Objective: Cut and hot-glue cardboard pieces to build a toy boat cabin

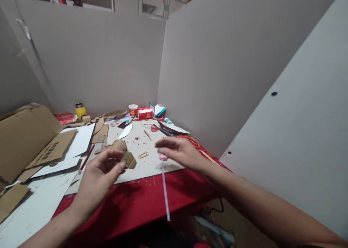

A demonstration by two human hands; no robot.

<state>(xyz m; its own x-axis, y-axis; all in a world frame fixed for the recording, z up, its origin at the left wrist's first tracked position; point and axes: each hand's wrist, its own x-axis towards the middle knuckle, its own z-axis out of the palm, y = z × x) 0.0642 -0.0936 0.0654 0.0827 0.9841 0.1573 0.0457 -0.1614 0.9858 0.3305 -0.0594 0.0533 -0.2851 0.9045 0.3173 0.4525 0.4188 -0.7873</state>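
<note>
My left hand (99,175) holds a small folded piece of corrugated cardboard (125,154) between thumb and fingers, above the grey board (146,166). My right hand (181,152) hovers to the right, blurred, with fingers spread, right above a pink-capped tool with a long white stick (164,184) that hangs down past the table's front edge. Whether my right hand grips the stick I cannot tell. A yellow paper clip (143,155) lies on the board between both hands.
Large cardboard sheets (24,139) and white paper (78,143) cover the left side. Red-handled scissors (159,128), an orange-handled tool (191,140), a paper cup (133,110), a red box (145,113) and a yellow bottle (81,111) sit at the back. Partition walls close in behind and right.
</note>
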